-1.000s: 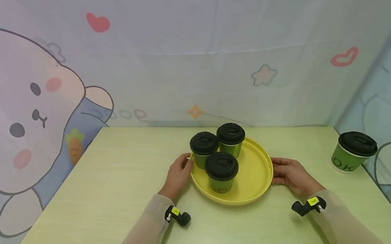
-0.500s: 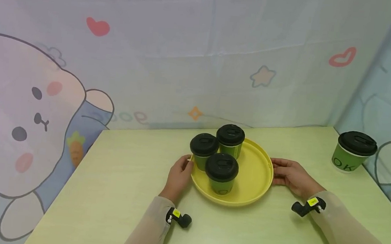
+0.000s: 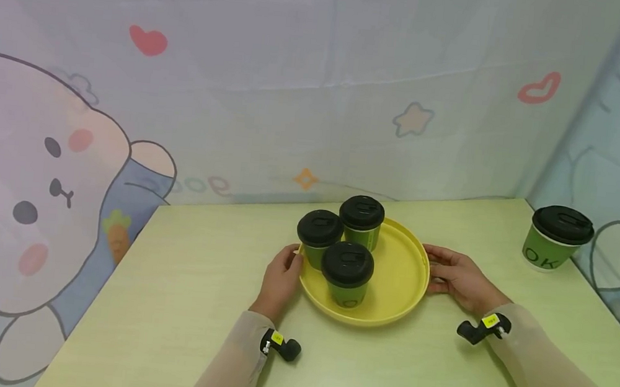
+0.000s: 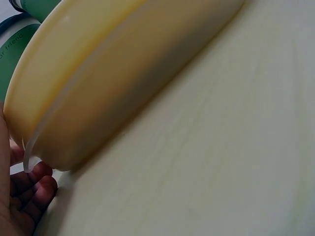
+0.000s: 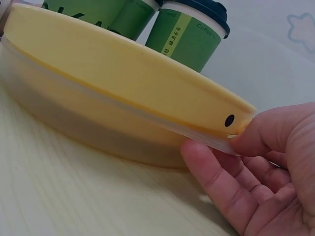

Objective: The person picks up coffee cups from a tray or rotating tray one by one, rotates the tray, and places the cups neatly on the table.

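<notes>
A round yellow tray (image 3: 396, 283) with a translucent lower wall sits between both hands. Three green paper coffee cups with black lids stand on its left half: a front cup (image 3: 348, 275), a left cup (image 3: 319, 235) and a back cup (image 3: 362, 220). My left hand (image 3: 281, 281) grips the tray's left side, fingers curled below a small clear tab in the left wrist view. At the opposite side, my right hand (image 3: 461, 281) pinches the edge, thumb above the clear flange (image 5: 211, 140) and fingertips under it.
Another green coffee cup (image 3: 555, 239) with a black lid stands apart at the table's right edge. The pale table (image 3: 196, 270) ends at a cartoon-printed cloth (image 3: 275, 90) behind, and another printed cloth hangs on the right.
The right hand's fingers have shifted slightly further over the tray's rim. The head view has drifted a little; tray and cups keep their arrangement.
</notes>
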Demonstrator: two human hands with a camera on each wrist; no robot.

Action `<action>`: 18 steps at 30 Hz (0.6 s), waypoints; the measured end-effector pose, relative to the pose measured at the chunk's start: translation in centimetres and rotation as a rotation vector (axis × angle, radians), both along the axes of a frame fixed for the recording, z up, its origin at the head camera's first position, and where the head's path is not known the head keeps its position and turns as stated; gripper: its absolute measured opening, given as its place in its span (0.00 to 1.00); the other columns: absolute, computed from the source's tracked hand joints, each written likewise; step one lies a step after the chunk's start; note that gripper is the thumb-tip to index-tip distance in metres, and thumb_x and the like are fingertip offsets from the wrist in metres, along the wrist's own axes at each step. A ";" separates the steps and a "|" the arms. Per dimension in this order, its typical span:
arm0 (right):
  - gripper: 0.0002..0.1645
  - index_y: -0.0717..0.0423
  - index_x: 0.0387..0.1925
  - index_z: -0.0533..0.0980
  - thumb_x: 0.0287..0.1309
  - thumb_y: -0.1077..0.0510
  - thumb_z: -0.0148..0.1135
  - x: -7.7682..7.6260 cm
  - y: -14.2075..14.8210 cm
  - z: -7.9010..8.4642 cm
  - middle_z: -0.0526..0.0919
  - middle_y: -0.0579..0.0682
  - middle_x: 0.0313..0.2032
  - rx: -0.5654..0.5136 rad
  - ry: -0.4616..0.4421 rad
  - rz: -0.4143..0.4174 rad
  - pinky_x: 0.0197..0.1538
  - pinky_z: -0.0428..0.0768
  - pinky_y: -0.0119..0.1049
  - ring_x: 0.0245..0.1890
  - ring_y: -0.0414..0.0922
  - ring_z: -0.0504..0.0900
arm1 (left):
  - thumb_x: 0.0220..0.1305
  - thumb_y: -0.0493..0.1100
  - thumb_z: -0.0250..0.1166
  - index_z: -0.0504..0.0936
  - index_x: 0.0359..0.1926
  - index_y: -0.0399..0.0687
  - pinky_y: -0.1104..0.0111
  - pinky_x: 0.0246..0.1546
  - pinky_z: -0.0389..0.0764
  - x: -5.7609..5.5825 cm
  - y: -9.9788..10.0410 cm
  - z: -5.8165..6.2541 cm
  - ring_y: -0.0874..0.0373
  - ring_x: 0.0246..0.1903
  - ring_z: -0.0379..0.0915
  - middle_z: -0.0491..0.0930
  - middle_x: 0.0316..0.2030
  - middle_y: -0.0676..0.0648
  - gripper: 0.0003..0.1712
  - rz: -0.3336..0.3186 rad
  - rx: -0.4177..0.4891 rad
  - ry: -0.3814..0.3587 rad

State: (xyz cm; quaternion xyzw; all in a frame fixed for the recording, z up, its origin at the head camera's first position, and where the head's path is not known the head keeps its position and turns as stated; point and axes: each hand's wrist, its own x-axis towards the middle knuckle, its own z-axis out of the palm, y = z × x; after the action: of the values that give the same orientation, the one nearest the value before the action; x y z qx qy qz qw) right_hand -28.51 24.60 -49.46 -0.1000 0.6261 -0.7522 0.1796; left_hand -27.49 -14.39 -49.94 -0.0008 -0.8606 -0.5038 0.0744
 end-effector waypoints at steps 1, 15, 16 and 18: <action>0.43 0.67 0.78 0.45 0.71 0.66 0.56 0.0 0.0 0.0 0.77 0.45 0.57 -0.001 0.000 -0.002 0.42 0.86 0.39 0.43 0.44 0.85 | 0.76 0.51 0.52 0.77 0.64 0.52 0.57 0.51 0.75 0.0 0.0 0.0 0.53 0.43 0.75 0.81 0.44 0.48 0.21 0.000 -0.001 0.000; 0.42 0.63 0.79 0.45 0.72 0.66 0.53 -0.6 0.1 0.2 0.74 0.54 0.57 0.069 0.040 0.076 0.44 0.86 0.42 0.46 0.46 0.84 | 0.76 0.50 0.52 0.76 0.65 0.52 0.57 0.50 0.75 0.0 0.2 0.0 0.53 0.43 0.74 0.80 0.44 0.47 0.21 -0.002 0.004 -0.001; 0.42 0.64 0.79 0.46 0.72 0.65 0.53 -0.6 0.1 0.1 0.74 0.54 0.57 0.072 0.042 0.080 0.44 0.86 0.42 0.46 0.46 0.84 | 0.76 0.50 0.52 0.76 0.65 0.52 0.57 0.51 0.75 0.0 0.2 0.0 0.52 0.44 0.74 0.80 0.44 0.47 0.21 -0.001 0.005 0.000; 0.41 0.65 0.78 0.46 0.72 0.66 0.53 -0.8 0.1 0.0 0.74 0.54 0.58 0.076 0.047 0.086 0.45 0.85 0.42 0.46 0.45 0.84 | 0.76 0.50 0.52 0.76 0.65 0.51 0.56 0.51 0.75 0.1 0.2 0.1 0.52 0.44 0.75 0.81 0.45 0.47 0.21 -0.002 0.003 0.004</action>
State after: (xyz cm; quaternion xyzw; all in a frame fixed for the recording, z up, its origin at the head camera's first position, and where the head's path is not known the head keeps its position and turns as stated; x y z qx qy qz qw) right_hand -29.30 24.73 -49.44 -0.1376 0.6534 -0.7168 0.2007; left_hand -27.44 -14.23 -49.80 -0.0026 -0.8597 -0.5051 0.0757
